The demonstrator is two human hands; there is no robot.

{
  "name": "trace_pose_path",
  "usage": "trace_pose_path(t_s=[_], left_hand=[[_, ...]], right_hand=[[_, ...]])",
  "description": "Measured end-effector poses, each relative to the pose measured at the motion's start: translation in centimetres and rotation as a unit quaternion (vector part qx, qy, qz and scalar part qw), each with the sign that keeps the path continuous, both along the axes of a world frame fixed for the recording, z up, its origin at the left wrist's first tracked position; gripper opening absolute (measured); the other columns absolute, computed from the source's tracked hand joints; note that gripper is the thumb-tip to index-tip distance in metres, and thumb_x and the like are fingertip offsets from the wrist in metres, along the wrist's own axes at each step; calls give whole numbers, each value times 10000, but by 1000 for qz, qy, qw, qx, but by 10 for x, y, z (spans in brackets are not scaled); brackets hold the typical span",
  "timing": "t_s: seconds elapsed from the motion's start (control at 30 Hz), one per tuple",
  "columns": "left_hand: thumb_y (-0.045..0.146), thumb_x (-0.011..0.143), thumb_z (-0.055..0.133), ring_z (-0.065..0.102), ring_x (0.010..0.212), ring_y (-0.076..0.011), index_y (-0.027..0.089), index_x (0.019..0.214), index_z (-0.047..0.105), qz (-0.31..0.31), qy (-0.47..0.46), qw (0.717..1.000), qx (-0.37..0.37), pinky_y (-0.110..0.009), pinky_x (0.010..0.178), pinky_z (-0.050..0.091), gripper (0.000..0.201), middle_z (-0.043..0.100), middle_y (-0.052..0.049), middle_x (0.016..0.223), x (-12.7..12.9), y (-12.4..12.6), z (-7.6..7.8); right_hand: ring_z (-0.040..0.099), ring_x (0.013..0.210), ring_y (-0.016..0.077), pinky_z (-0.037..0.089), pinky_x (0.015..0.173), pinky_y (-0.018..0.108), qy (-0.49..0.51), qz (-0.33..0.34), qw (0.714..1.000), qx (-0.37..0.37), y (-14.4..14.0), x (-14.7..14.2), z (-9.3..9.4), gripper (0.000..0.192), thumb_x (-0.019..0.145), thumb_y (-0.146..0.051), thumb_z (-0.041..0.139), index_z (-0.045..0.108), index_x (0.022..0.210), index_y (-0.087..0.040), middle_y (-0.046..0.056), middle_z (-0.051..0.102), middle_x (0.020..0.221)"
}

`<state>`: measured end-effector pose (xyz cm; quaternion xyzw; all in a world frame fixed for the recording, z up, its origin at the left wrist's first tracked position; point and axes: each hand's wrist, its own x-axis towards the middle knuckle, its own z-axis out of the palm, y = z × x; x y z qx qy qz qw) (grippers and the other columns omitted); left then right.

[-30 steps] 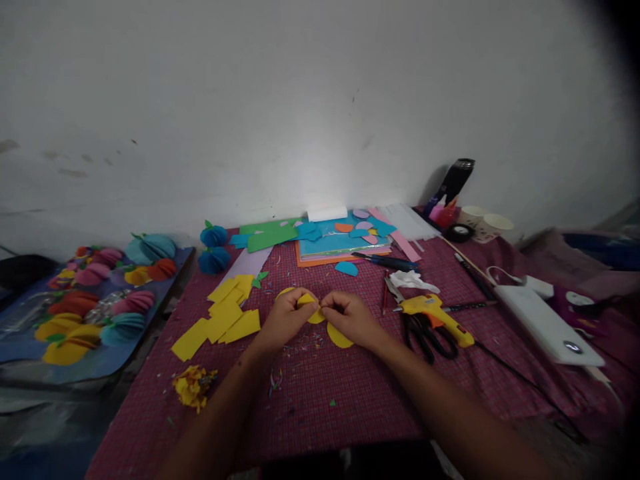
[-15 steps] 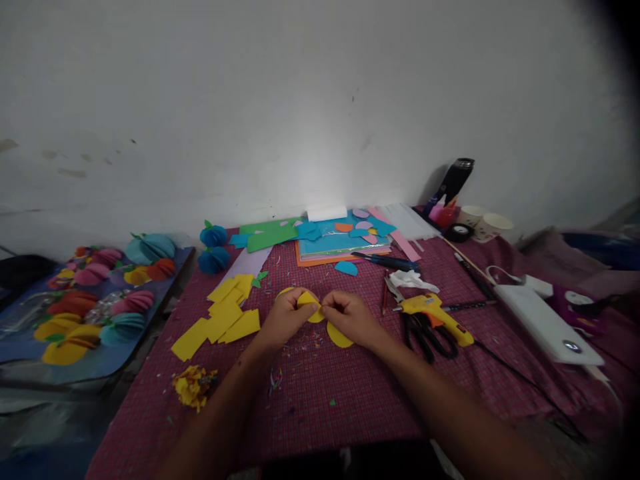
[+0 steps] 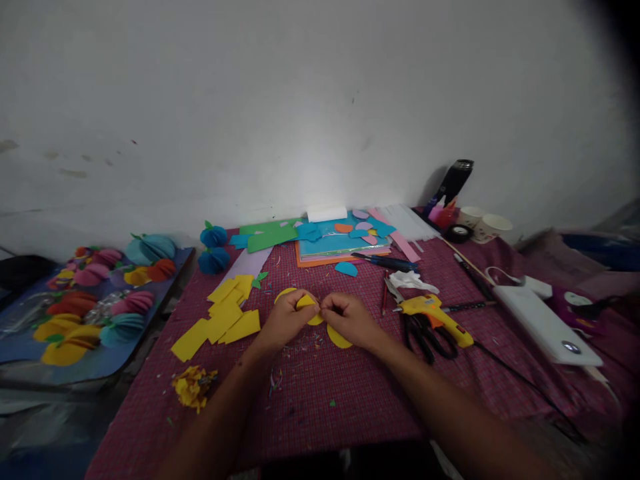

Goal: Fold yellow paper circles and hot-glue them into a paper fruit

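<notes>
Both grips were closed: left hand [image 3: 285, 319] and right hand [image 3: 350, 319] pinched one folded yellow paper piece [image 3: 307, 303] between fingertips, above the desk [image 3: 350, 393] middle, another yellow piece [image 3: 339, 337] just beside

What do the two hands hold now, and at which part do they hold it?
Both the left hand and the right hand pinch one small folded yellow paper piece at its upper edge, fingertips meeting there above the table.

Counts: two hands, left hand [image 3: 286, 319] and right hand [image 3: 349, 318]. One yellow glue gun [image 3: 434, 315], one pair of black scissors [image 3: 424, 335], two paper cups [image 3: 484, 223], two blue paper balls [image 3: 213, 248] (yellow paper pieces overlap, uncountable).
</notes>
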<state>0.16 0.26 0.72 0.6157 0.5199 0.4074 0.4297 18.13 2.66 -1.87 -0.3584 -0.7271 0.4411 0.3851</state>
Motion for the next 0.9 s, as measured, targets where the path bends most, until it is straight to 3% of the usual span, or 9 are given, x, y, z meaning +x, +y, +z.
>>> trace_pose_path(t_s=[0.2,0.4,0.57,0.77,0.9], left_hand=[[229,779,592,509,694,-129,171,762,632,-3,24,1000,8,-229,646,390,72,573,24,728,-1,1,-4],[262,779,609,480,642,-119,171,758,629,-2,30,1000,-6,-225,602,369,96,542,37,684,0,2,-6],[329,791,661,458,608,-103,163,801,625,-12,-9,999,-30,-214,569,346,171,525,44,678,0,3,-10],[353,776,729,454,585,-88,166,841,600,-40,-64,996,-47,-210,567,345,237,529,53,677,-2,5,-20],[368,767,748,459,588,-87,167,843,587,-44,-74,995,-51,-210,572,348,269,530,54,682,-2,6,-22]], right_hand=[[484,623,113,362,587,228,2,20,1000,-4,0,1,-1,108,813,-219,556,581,711,-194,-36,541,659],[511,645,123,394,608,239,27,-9,999,-26,-1,1,2,113,818,-264,567,594,735,-194,-24,566,683],[491,618,119,380,574,232,39,-28,998,-47,0,0,4,138,808,-307,597,605,731,-192,-25,551,664],[414,501,89,326,480,211,62,2,988,-141,2,3,11,175,786,-349,607,591,715,-189,-56,487,572],[405,497,85,316,468,202,47,-3,988,-146,2,4,11,171,776,-337,604,573,695,-190,-59,483,564]])
